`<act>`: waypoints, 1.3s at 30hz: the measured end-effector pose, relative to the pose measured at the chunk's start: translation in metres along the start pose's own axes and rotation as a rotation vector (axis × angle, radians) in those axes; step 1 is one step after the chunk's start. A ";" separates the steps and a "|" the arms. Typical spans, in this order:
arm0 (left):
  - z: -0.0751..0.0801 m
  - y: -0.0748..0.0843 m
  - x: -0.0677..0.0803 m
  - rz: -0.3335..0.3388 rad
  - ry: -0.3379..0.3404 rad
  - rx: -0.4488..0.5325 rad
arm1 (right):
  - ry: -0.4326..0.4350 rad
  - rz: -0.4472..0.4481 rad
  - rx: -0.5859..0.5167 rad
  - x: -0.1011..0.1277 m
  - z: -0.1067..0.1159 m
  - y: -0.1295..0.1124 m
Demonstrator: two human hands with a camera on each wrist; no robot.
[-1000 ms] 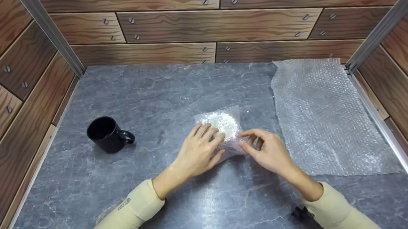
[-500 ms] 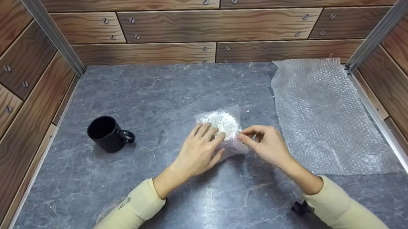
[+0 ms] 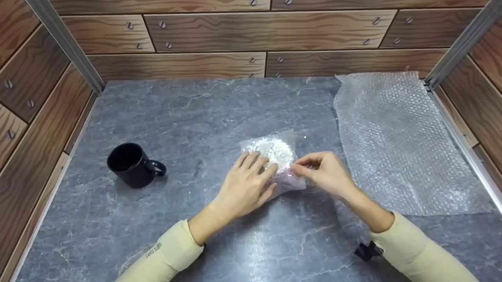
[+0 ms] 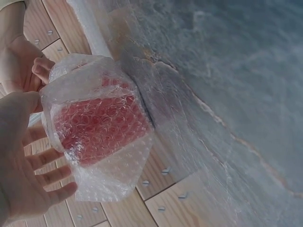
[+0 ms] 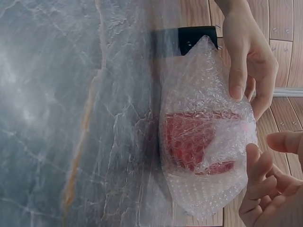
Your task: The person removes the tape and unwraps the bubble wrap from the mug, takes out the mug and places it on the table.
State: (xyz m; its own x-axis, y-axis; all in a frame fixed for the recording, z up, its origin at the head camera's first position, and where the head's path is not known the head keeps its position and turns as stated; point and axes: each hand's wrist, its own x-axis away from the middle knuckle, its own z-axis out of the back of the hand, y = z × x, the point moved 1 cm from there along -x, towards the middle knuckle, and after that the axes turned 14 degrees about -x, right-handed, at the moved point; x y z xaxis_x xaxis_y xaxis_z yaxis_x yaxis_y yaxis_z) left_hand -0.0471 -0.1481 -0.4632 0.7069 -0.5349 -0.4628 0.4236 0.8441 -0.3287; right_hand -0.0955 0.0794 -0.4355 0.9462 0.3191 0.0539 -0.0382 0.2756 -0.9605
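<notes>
A bundle [image 3: 277, 152] of clear bubble wrap lies at the middle of the grey table; the wrist views show something red inside the bundle [image 4: 99, 127] [image 5: 203, 142]. My left hand [image 3: 246, 183] lies over its near left side, fingers [image 5: 248, 61] laid loosely across the wrap and pressing it. My right hand [image 3: 324, 174] is at the bundle's right edge, thumb and forefinger pinching the wrap there. In the left wrist view the left hand's fingers [image 4: 42, 175] are spread beside the bundle.
A black mug [image 3: 131, 165] stands upright on the table's left side, handle to the right. A large flat sheet of bubble wrap [image 3: 395, 143] covers the right side. Wood-pattern walls [image 3: 212, 36] close in the table on three sides.
My right hand has crept a little left and away from me, closing in on the bundle's right edge. The left hand, bundle and mug have stayed put.
</notes>
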 end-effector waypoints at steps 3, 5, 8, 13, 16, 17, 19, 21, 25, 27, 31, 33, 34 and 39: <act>0.000 0.000 0.000 0.001 0.003 0.006 | -0.018 -0.036 -0.033 -0.003 0.000 0.000; 0.000 0.000 0.000 0.001 0.008 0.009 | -0.029 -0.044 -0.032 -0.005 0.000 -0.001; 0.000 -0.001 -0.001 0.002 0.014 0.010 | -0.045 -0.045 -0.014 -0.009 -0.001 -0.002; 0.000 -0.001 -0.001 -0.003 0.009 0.002 | -0.061 -0.047 0.000 -0.012 -0.001 -0.003; 0.000 -0.001 -0.001 -0.004 0.005 -0.004 | -0.059 -0.059 -0.021 -0.012 -0.002 -0.003; 0.000 0.000 -0.001 -0.004 0.003 -0.005 | -0.056 -0.062 -0.028 -0.012 -0.002 -0.003; 0.000 0.000 -0.001 -0.003 0.002 -0.007 | -0.048 -0.067 -0.038 -0.012 -0.002 -0.003; -0.001 0.000 -0.001 -0.003 0.005 -0.007 | -0.042 -0.068 -0.046 -0.012 -0.003 -0.003; -0.001 0.000 -0.001 -0.005 0.013 -0.008 | -0.038 -0.065 -0.044 -0.013 -0.004 -0.002; -0.001 0.000 0.000 -0.007 0.012 -0.008 | -0.041 -0.063 -0.040 -0.013 -0.004 -0.002; -0.001 -0.001 0.000 -0.007 0.002 -0.001 | -0.049 -0.068 -0.036 -0.015 -0.004 -0.003; 0.000 -0.001 -0.001 -0.007 0.003 0.000 | -0.053 -0.064 -0.031 -0.015 -0.004 -0.004; 0.000 -0.001 -0.001 -0.007 0.003 0.000 | -0.054 -0.062 -0.029 -0.015 -0.004 -0.005; 0.000 -0.001 -0.001 -0.007 0.011 -0.004 | -0.048 -0.055 -0.029 -0.015 -0.006 -0.006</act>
State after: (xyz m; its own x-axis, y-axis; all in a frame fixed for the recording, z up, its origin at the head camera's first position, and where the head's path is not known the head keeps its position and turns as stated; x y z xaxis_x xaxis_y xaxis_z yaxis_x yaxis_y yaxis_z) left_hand -0.0484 -0.1482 -0.4629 0.6972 -0.5416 -0.4696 0.4263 0.8399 -0.3358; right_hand -0.1073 0.0677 -0.4323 0.9299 0.3477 0.1195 0.0235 0.2682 -0.9631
